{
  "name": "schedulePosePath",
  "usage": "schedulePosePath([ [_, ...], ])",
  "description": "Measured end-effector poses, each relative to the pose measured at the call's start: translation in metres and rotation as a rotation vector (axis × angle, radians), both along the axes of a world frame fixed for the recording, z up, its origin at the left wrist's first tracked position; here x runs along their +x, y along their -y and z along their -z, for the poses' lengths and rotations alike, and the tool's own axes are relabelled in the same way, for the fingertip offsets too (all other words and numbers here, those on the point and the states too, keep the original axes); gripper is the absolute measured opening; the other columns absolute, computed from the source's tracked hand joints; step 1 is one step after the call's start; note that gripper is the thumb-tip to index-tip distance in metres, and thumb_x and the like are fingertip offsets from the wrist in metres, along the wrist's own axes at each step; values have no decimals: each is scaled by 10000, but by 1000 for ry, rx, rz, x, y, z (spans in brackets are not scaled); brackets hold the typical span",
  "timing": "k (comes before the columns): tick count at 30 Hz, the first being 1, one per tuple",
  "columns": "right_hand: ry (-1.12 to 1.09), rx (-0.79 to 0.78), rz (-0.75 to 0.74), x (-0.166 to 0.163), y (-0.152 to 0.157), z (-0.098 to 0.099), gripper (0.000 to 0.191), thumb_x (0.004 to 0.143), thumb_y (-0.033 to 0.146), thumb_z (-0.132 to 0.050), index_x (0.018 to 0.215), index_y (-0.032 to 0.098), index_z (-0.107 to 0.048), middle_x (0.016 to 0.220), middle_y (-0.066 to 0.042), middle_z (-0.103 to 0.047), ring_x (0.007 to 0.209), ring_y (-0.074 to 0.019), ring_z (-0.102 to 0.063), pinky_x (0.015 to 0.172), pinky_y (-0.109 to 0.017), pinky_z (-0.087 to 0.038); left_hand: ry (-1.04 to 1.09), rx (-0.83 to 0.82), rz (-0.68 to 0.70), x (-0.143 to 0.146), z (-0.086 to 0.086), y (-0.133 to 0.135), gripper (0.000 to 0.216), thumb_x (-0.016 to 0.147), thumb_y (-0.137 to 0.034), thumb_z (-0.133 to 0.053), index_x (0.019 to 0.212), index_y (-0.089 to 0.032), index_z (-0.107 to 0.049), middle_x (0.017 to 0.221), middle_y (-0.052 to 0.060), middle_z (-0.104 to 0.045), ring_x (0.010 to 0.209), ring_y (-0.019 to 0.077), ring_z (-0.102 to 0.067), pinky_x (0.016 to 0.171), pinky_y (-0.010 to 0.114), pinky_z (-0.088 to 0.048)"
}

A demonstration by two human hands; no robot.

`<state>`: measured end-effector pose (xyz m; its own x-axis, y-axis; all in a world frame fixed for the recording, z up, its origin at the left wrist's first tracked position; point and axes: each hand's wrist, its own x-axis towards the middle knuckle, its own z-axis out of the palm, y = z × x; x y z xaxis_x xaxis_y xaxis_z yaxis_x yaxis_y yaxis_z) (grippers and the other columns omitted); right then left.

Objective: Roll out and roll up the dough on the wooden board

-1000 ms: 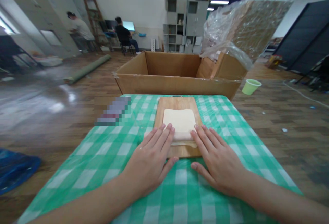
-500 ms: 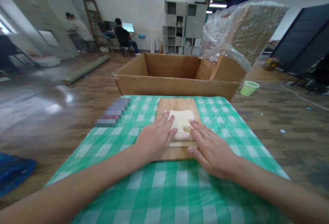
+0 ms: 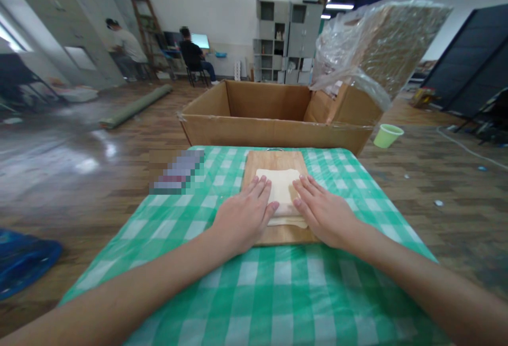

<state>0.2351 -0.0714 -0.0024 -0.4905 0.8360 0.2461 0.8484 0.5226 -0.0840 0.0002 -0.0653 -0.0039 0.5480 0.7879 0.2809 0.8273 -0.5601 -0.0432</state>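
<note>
A pale, folded sheet of dough (image 3: 282,192) lies on a wooden cutting board (image 3: 273,160), its layers showing along the near edge. My left hand (image 3: 246,216) rests flat on the left side of the dough, fingers stretched out and pointing away from me. On the right side lies my right hand (image 3: 327,211), also open, with its fingertips on the dough and its thumb towards the middle. Between the two hands a strip of dough stays uncovered. Both palms partly hide the board's side edges.
A green-and-white checked cloth (image 3: 254,293) covers the table. A blurred-out flat object (image 3: 178,171) lies at its far left. Beyond the table stands a large open cardboard box (image 3: 273,130), with a light green bucket (image 3: 388,135) to its right. Two people are in the background.
My right hand has moved forward and inward, and its thumb now lies on the dough rather than over the board. My left hand has barely shifted. The view has tilted slightly.
</note>
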Motion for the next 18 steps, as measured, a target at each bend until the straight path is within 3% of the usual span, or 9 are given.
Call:
schedulePosePath([
  [4,15,41,-9,2,22,1,640,1096,473,-272,1580,71,-389,1649,-176,-323,1557,-312,-229,1239,-535,-322,25,1,36,-3,-1,14,596,1084,-421,-296,1531,-50,-426,1608,202,-408,1499,303,-399,1188,473,-410],
  [12,20,15,-73,1,-17,-4,602,1103,425,-226,1496,79,-521,1547,-170,-508,1511,-283,-362,1250,-511,-302,20,-86,-51,6,-7,-13,620,1095,-455,-261,1528,-45,-434,1612,196,-406,1519,298,-362,1173,448,-419],
  [15,16,19,-38,0,-15,-4,639,1100,467,-228,1499,51,-504,1574,-193,-465,1517,-300,-346,1239,-513,-318,33,-63,-57,6,-6,-12,627,1092,-462,-265,1516,-37,-446,1600,208,-423,1517,302,-366,1173,446,-416],
  [18,28,23,-16,1,5,-2,670,1088,492,-286,1556,28,-408,1618,-213,-382,1524,-324,-325,1221,-515,-350,45,-7,10,1,-1,3,622,1086,-460,-288,1522,-42,-439,1598,207,-428,1516,300,-369,1194,445,-393],
])
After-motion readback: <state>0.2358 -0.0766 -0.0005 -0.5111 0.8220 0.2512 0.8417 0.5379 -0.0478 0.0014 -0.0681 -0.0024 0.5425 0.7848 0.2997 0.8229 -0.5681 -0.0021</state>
